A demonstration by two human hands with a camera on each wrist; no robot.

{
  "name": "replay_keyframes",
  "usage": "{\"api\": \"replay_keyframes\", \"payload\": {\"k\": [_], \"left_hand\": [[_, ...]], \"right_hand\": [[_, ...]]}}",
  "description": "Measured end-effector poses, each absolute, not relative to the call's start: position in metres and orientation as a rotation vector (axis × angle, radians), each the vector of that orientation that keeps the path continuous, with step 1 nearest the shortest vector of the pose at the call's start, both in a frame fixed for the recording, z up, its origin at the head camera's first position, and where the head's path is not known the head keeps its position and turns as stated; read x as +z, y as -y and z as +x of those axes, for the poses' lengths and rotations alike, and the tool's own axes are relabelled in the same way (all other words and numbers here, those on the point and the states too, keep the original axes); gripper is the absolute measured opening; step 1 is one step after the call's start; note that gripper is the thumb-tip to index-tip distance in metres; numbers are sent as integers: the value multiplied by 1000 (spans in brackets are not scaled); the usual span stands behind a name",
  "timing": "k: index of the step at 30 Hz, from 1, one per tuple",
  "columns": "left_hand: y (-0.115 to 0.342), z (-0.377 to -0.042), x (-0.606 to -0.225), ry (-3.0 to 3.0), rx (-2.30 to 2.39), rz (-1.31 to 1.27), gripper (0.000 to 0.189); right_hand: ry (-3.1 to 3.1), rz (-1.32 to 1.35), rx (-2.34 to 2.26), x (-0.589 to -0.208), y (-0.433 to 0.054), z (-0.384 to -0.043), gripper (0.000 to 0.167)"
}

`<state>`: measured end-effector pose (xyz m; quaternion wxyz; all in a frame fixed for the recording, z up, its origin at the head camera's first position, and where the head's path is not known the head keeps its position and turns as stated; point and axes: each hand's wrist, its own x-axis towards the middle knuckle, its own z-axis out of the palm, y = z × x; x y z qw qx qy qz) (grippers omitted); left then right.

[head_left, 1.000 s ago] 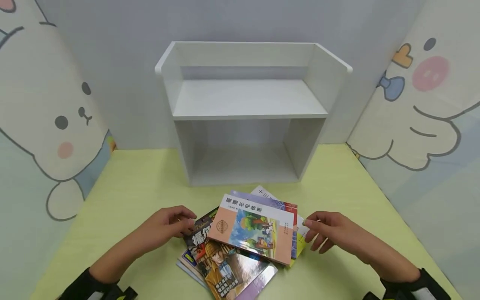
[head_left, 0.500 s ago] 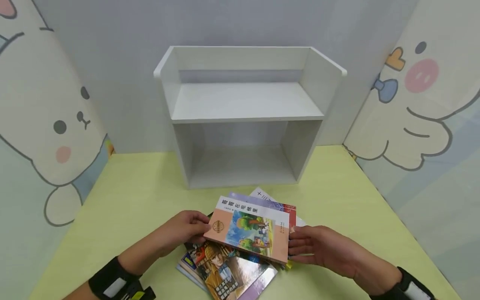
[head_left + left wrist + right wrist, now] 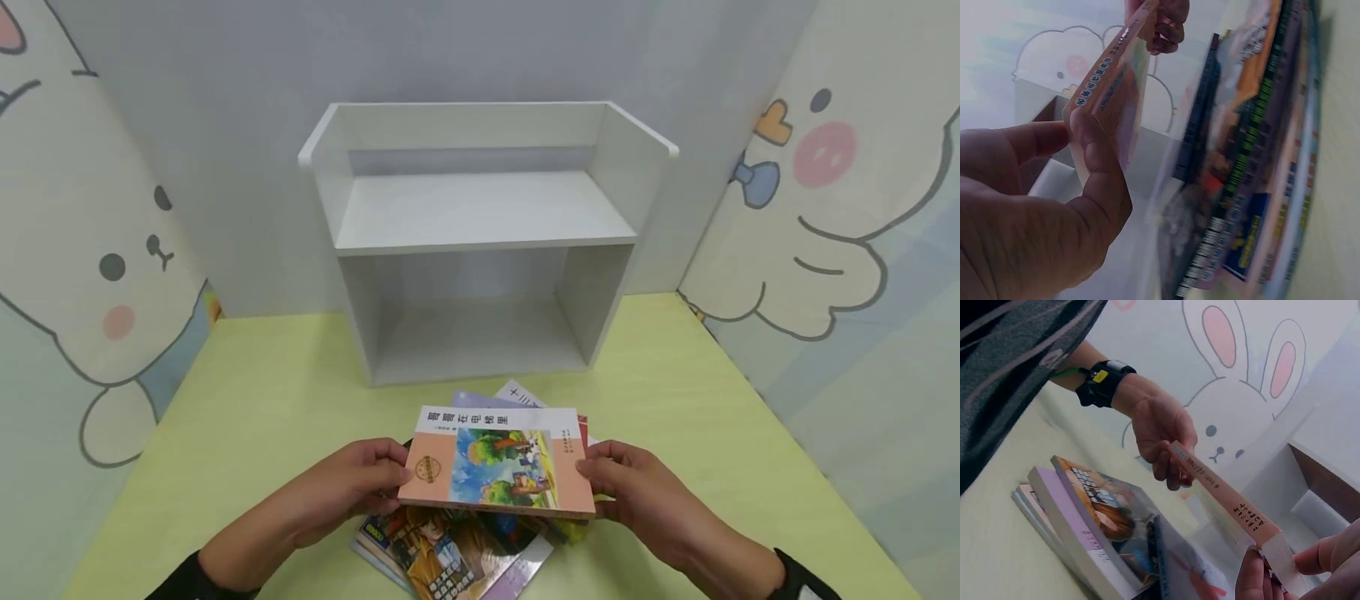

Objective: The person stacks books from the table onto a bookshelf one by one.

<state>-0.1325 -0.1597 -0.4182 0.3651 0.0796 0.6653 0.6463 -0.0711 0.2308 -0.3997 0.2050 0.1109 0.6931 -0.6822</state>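
Both hands hold one orange-and-white paperback book (image 3: 498, 467) with a painted tree scene on its cover. My left hand (image 3: 341, 487) pinches its left edge, thumb on the cover side. At the right edge, my right hand (image 3: 648, 500) grips it with the thumb on top. The left wrist view has the book's spine (image 3: 1107, 72) lifted above the other books, with a gap between. Beneath lies a loose pile of several books; the top one (image 3: 438, 554) shows a figure in a brown hat. Part of the pile is hidden behind the held book.
A white two-level shelf unit (image 3: 483, 247) stands behind the books, on the yellow table (image 3: 270, 392). Grey wall rises behind it. Side panels with a cartoon rabbit (image 3: 127, 292) and a cartoon pig (image 3: 817, 208) flank the table.
Both hands came in from the sides and took hold of the orange-and-white book. It has risen off the pile and tilted level, while the books beneath stay put.
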Motion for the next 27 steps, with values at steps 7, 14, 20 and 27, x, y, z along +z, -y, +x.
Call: {"api": "replay_keyframes", "payload": {"k": [7, 14, 20, 27], "left_hand": [[170, -139, -380, -1696, 1741, 309, 32], [172, -155, -332, -1820, 1798, 394, 43], [169, -174, -292, -1930, 1843, 447, 38], [155, -209, -237, -2024, 1892, 431, 40]], "right_hand": [[-1937, 176, -1975, -369, -229, -87, 39], [-2013, 46, -2046, -325, -228, -111, 39], [-2022, -111, -2118, -292, -232, -137, 38], [-2003, -181, -2233, -243, -238, -183, 45]]}}
